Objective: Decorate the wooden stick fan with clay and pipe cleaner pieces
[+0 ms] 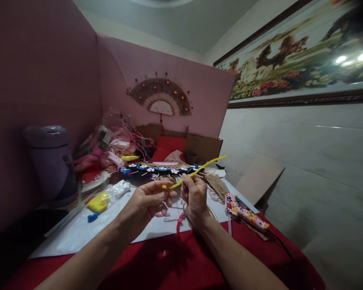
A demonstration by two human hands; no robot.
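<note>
A yellow pipe cleaner point(211, 162) runs slantwise between my hands, its long free end pointing up to the right. My right hand point(195, 197) pinches it near the middle between thumb and fingers. At its lower left end, my left hand point(151, 197) is closed with thumb and forefinger on the tip. Just behind my hands lies a dark fan point(160, 170) with white flowers, a blue wavy line and thin sticks. Below them on the white paper point(148, 229), a red fuzzy strip point(180, 223) sits beside a ring-shaped roll point(212, 212), partly hidden by my right wrist.
A glue gun with a flowered cover point(246, 211) lies right, its cord trailing. Left are a yellow packet point(98, 202), a lilac flask point(53, 165) and a heap of craft supplies point(121, 145). A finished fan point(161, 96) hangs on the pink board; red cloth point(157, 266) covers the table.
</note>
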